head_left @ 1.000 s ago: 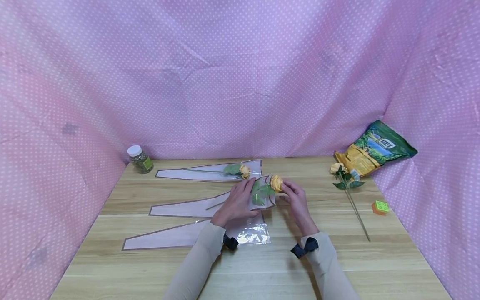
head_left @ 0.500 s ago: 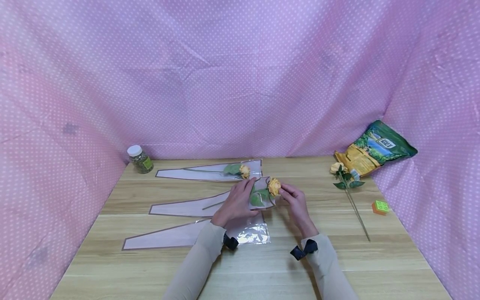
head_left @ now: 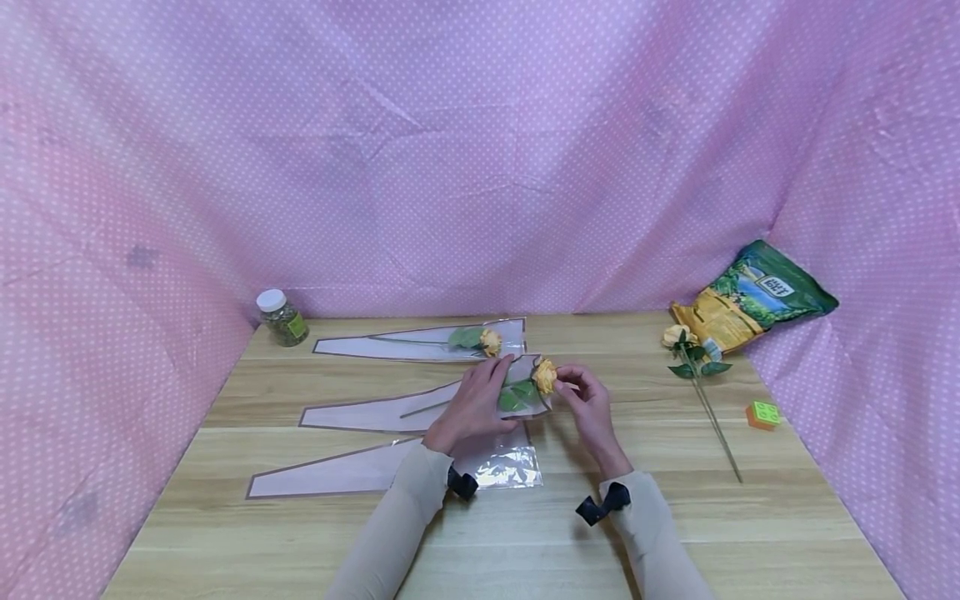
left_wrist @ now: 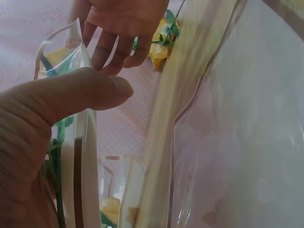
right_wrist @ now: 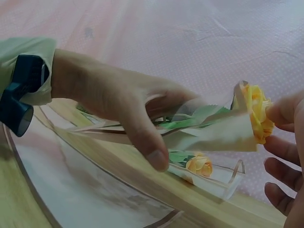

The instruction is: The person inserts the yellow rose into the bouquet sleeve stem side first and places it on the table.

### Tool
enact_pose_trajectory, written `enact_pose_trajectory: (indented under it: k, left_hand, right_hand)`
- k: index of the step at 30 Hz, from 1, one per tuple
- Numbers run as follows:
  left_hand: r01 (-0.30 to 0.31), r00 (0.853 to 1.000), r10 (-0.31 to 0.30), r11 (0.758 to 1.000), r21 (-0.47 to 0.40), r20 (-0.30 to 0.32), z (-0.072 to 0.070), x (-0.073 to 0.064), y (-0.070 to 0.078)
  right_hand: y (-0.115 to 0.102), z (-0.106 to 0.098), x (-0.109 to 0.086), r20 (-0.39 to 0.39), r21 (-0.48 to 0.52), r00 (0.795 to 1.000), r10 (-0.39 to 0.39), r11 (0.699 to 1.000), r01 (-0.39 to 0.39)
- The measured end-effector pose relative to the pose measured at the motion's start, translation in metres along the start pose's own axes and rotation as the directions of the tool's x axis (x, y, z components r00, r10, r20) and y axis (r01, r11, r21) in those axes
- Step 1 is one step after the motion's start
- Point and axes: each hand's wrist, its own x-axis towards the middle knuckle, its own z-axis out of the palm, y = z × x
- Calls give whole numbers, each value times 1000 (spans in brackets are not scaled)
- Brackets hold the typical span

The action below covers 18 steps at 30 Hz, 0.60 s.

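One wood-grain table [head_left: 525, 546] with, near its middle, one tapered dark-edged flower sleeve [head_left: 367, 414] containing one long-stemmed yellow rose [head_left: 517, 398], its bloom [head_left: 545, 377] at the wide end, left hand [head_left: 476, 402] gripping the sleeve, right hand [head_left: 591, 406] pinching the bloom.

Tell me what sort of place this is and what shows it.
Most likely a curtained-off tabletop workspace: pink dotted cloth hangs behind and on both sides of a wooden table, where flat plastic sleeves and yellow flowers lie.
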Motion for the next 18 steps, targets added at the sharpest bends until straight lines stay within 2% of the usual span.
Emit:
enact_pose_trajectory:
  k: [7, 18]
  left_hand:
    - [-1, 1000, 1, 1000, -13, -16, 0, 0, -1]
    - [6, 1000, -6, 1000, 0, -16, -1, 0, -2]
  right_hand:
    - [5, 2, -3, 30, -85, 999, -36, 996, 38]
    - [10, 7, -10, 109, -108, 989, -96, 988, 107]
